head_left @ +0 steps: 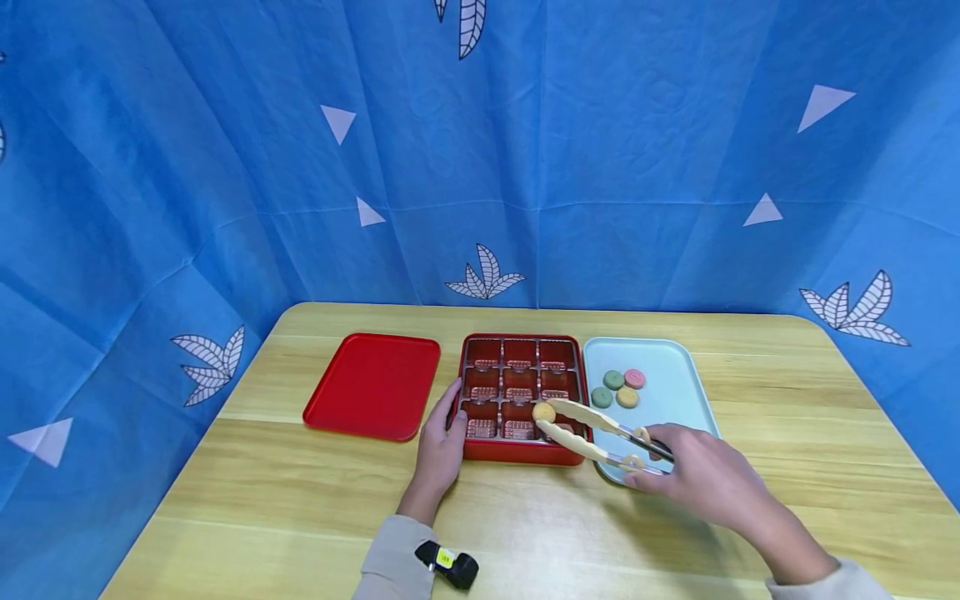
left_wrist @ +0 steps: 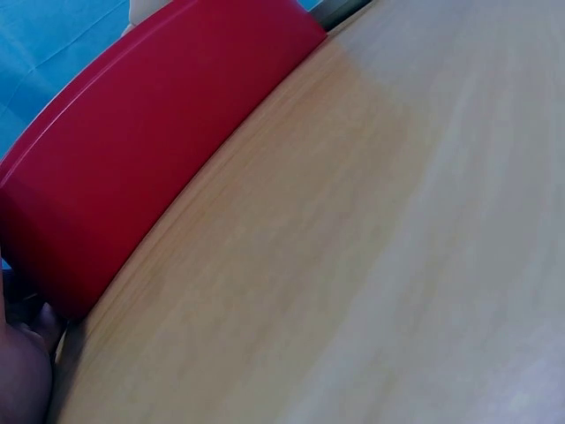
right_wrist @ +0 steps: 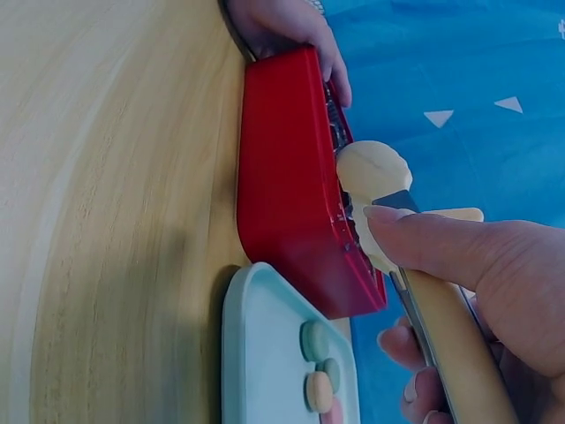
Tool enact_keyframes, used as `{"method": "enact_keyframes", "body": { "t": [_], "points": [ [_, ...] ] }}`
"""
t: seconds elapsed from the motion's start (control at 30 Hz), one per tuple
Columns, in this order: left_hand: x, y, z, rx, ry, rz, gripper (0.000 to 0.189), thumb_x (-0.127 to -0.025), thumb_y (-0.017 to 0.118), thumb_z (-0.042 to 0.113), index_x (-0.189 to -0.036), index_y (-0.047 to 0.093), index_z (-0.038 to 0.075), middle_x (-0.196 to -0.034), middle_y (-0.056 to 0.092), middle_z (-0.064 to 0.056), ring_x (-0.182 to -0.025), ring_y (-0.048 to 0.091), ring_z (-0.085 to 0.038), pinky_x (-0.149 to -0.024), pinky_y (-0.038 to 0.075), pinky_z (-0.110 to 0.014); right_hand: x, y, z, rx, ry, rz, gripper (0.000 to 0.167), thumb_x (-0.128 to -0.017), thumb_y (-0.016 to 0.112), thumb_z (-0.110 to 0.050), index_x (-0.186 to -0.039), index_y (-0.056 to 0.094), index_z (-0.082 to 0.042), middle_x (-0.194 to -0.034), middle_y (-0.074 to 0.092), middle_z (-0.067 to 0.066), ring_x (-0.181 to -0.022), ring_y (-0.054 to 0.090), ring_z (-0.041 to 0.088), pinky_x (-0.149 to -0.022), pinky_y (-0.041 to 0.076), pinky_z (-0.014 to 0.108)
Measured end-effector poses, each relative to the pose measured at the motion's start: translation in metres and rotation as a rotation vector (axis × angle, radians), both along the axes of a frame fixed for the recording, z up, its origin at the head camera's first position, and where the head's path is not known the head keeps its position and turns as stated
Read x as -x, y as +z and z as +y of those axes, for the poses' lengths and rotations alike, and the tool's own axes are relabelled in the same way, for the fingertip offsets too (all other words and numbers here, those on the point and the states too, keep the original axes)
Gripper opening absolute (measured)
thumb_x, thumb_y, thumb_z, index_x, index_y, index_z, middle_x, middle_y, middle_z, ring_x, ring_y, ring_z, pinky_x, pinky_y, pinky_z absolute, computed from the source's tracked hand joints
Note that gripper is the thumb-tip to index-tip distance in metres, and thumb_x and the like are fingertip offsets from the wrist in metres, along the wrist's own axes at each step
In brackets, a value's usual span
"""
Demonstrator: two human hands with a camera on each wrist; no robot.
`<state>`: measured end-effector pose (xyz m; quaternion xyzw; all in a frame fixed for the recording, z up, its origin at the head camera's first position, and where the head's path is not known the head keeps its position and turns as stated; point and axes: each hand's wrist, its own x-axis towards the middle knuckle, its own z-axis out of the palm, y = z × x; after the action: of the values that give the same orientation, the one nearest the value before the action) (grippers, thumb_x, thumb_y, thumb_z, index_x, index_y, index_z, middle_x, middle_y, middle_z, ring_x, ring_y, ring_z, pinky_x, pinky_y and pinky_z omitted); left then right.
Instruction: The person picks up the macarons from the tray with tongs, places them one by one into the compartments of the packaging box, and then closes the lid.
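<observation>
My right hand [head_left: 712, 475] grips a pair of tongs [head_left: 573, 410] with cream-coloured tips and metal arms. Between the tips is a yellow macaron [head_left: 543, 412], over the front row of the red box [head_left: 521, 452], near the divider between its middle and right compartments. The box holds a clear divided insert [head_left: 519, 382], and I see no macarons in its other compartments. My left hand [head_left: 441, 446] rests against the box's left side, fingers extended along it and thumb near the front corner. In the right wrist view, some left fingers are hidden behind the box.
A light blue tray [head_left: 667, 367] stands right of the box, bearing two green macarons [head_left: 602, 397], a pink macaron [head_left: 634, 378] and a yellow macaron [head_left: 627, 397]. To the left lies a flat red lid [head_left: 375, 387]. A blue curtain [head_left: 600, 167] hangs behind the wooden table [head_left: 300, 508].
</observation>
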<state>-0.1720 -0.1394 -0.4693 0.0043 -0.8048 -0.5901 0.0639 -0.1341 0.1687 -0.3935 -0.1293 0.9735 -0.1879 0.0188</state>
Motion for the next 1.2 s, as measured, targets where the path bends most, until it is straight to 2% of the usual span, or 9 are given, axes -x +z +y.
{"method": "enact_keyframes", "body": {
  "t": [0.2,0.4,0.6,0.9,0.93,1.13,1.2],
  "points": [
    [0.013,-0.029,-0.005,-0.008,0.006,0.017,0.048,-0.099,0.042,0.011,-0.145,0.038,0.022,-0.15,0.036,-0.003,-0.14,0.029,-0.023,-0.113,0.026,-0.046,0.001,0.001,-0.003,0.006,0.008,-0.002,0.032,-0.068,0.078,-0.047,-0.079,0.058,-0.024,-0.063,0.044,-0.007,-0.058,0.039,0.011,-0.048,0.03,0.027],
    [0.014,-0.036,-0.006,0.005,0.008,0.032,0.047,-0.099,0.042,0.016,-0.144,0.038,0.031,-0.148,0.037,0.005,-0.139,0.03,-0.018,-0.112,0.028,-0.045,0.002,0.002,-0.005,0.003,0.009,-0.022,0.033,-0.069,0.078,-0.047,-0.08,0.058,-0.023,-0.064,0.045,-0.006,-0.057,0.039,0.011,-0.048,0.031,0.027],
    [0.014,-0.035,-0.006,0.016,0.007,0.044,0.048,-0.098,0.041,0.016,-0.144,0.037,0.029,-0.148,0.037,0.005,-0.139,0.03,-0.019,-0.112,0.029,-0.046,0.004,0.004,-0.008,-0.006,0.021,-0.029,0.036,-0.069,0.077,-0.05,-0.08,0.058,-0.022,-0.064,0.045,-0.006,-0.057,0.04,0.011,-0.048,0.031,0.027],
    [0.013,-0.033,-0.005,0.003,0.011,0.021,0.047,-0.099,0.042,0.014,-0.144,0.038,0.028,-0.149,0.036,0.003,-0.139,0.029,-0.019,-0.113,0.027,-0.045,0.008,0.006,-0.012,-0.014,0.036,-0.052,0.036,-0.069,0.077,-0.049,-0.08,0.058,-0.021,-0.064,0.047,-0.006,-0.057,0.04,0.011,-0.049,0.031,0.027],
    [0.013,-0.031,-0.005,-0.001,0.01,0.014,0.048,-0.099,0.042,0.013,-0.145,0.037,0.026,-0.149,0.036,0.002,-0.139,0.029,-0.02,-0.113,0.027,-0.046,0.009,0.006,-0.013,-0.014,0.039,-0.053,0.036,-0.069,0.077,-0.048,-0.08,0.058,-0.02,-0.064,0.047,-0.005,-0.058,0.04,0.011,-0.049,0.031,0.027],
    [0.0,-0.002,-0.001,0.003,0.0,0.009,0.048,-0.098,0.041,0.007,-0.145,0.037,0.013,-0.149,0.036,-0.008,-0.139,0.029,-0.027,-0.112,0.028,-0.049,0.01,0.007,-0.016,-0.019,0.045,-0.054,0.035,-0.069,0.077,-0.048,-0.079,0.058,-0.02,-0.065,0.047,-0.006,-0.059,0.041,0.012,-0.05,0.031,0.027],
    [-0.001,0.002,0.0,0.005,-0.003,0.016,0.047,-0.098,0.041,0.007,-0.145,0.037,0.011,-0.149,0.037,-0.009,-0.139,0.03,-0.028,-0.111,0.028,-0.049,0.01,0.007,-0.017,-0.019,0.045,-0.055,0.034,-0.069,0.077,-0.047,-0.079,0.058,-0.021,-0.065,0.047,-0.006,-0.058,0.041,0.012,-0.05,0.031,0.027]
  ]
}}
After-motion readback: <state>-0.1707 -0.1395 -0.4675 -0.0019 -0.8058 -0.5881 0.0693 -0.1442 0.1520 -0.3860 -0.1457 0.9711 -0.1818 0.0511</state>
